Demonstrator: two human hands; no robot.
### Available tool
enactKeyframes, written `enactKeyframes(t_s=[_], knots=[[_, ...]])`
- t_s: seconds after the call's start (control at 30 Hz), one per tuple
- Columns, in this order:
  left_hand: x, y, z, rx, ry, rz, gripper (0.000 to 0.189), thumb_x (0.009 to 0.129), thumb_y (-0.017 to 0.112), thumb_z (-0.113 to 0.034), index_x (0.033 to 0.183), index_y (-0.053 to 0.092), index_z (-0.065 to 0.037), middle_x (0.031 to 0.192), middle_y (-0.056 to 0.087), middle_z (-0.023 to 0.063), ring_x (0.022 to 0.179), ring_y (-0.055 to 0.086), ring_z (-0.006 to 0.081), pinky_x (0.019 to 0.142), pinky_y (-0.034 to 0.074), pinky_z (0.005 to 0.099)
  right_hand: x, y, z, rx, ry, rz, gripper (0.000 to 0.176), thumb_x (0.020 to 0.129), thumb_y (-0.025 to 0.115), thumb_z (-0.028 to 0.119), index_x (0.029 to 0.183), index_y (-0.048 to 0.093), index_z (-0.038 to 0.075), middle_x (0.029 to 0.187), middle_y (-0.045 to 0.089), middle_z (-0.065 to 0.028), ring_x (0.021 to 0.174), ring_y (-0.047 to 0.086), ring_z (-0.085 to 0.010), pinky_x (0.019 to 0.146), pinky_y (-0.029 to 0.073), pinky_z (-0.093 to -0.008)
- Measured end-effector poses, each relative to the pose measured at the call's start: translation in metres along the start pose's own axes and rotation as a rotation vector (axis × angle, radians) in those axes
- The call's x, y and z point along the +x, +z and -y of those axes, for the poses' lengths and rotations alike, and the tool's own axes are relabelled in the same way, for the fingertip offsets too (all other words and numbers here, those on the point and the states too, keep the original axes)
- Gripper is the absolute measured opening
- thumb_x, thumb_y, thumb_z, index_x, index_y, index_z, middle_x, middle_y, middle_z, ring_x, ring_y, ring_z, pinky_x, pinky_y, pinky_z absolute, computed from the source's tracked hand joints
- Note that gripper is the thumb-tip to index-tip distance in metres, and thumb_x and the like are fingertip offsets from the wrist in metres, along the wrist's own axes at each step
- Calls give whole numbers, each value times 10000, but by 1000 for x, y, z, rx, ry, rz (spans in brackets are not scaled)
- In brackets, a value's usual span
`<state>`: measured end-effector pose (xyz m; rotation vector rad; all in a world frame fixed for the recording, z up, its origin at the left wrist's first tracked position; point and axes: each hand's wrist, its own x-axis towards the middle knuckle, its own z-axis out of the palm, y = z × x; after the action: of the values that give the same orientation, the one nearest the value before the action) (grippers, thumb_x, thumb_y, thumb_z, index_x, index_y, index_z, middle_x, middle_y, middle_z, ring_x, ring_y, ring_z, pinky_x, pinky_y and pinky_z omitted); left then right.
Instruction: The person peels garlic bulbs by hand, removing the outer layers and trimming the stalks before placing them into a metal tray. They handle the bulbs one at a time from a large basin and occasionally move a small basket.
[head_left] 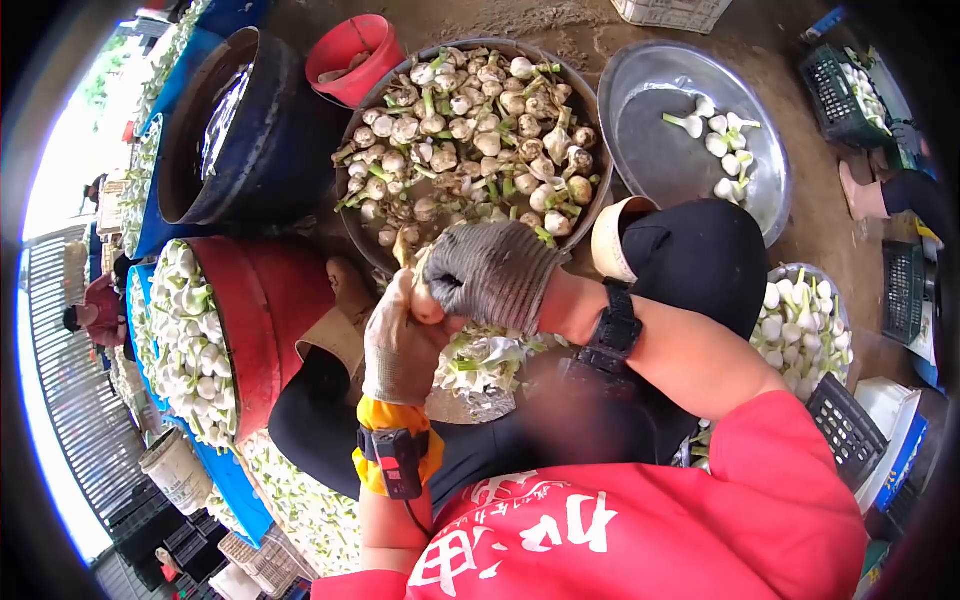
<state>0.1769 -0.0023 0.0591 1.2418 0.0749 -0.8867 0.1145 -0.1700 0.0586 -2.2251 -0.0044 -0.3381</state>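
Observation:
My left hand (402, 335), in a pale work glove, is closed on a garlic bulb (406, 248), of which a brownish bit shows above the fingertips. My right hand (492, 278), in a grey knitted glove, presses against the left with its fingers curled; whatever it grips is hidden. Just beyond both hands stands a wide basin (352, 228) heaped with unpeeled, soil-stained garlic bulbs (480, 140). Below the hands, between my knees, lies a pile of white and green peelings (485, 360).
A metal basin (640, 130) at upper right holds several cleaned bulbs (718, 145). On the left are a red drum (265, 320) topped with white garlic, a dark blue drum (265, 150) and a red bucket (385, 70). Another basin of garlic (800, 325) is right of my knee.

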Motion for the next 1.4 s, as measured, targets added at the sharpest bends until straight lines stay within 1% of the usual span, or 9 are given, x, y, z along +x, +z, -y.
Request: enactKeyframes(t_s=[0.13,0.4,0.47,0.53,0.63,0.7,0.9,1.17,1.4], knots=[[-14,19,-11,1093,368,0,245,909,648,-106,1078,479,-53,766,562,30,610,563,172,625,524,322,-1,-1,2,102,40,73,120,805,646,223,826,695,115,811,651,-102,753,636,-312,669,498,-417],[-12,17,-3,-84,-88,-326,407,977,552,-428,747,476,-101,587,414,-18,551,491,132,498,422,297,-10,9,-2,-19,-288,-54,125,810,663,235,866,674,124,838,641,-53,770,639,-272,686,510,-411],[-9,1,7,1163,608,-109,222,981,562,-201,866,453,-46,579,397,-14,546,489,125,495,446,284,-11,12,3,-68,-233,-45,136,800,672,243,864,666,123,842,637,-59,766,637,-275,686,505,-413],[-3,-9,11,1216,593,-74,98,943,513,3,965,418,-1,621,451,8,549,488,117,498,463,267,-11,15,7,-114,-173,-35,148,791,682,250,862,659,122,847,632,-65,762,635,-277,687,501,-414],[-11,-7,2,994,467,-106,71,939,499,23,988,457,-7,698,529,32,539,469,107,484,456,267,-5,15,9,-50,-94,-44,134,792,692,227,824,646,106,825,643,-86,759,639,-296,677,500,-413],[-24,-2,-11,455,168,145,398,963,495,-317,1206,484,-3,890,584,74,659,495,124,564,433,259,4,13,7,76,140,43,126,797,679,202,818,647,82,790,649,-105,757,641,-322,679,508,-407],[-49,7,-27,-222,-149,181,843,898,403,-734,1351,428,-23,1038,576,125,812,508,174,702,416,275,37,-56,-58,297,320,-651,332,929,613,333,784,647,36,707,664,-103,663,650,-228,690,534,-382],[-40,0,-3,202,21,-63,711,949,350,-696,1093,561,-32,869,632,73,664,549,119,585,416,234,15,6,12,263,278,294,178,933,624,215,969,668,46,823,667,-58,839,656,-174,757,508,-348],[-48,20,-22,114,-55,-19,461,994,477,-446,1112,563,-9,880,647,114,653,573,119,535,421,219,42,-29,-53,380,279,-579,307,931,623,342,848,675,51,724,665,-111,658,625,-225,673,502,-367]])
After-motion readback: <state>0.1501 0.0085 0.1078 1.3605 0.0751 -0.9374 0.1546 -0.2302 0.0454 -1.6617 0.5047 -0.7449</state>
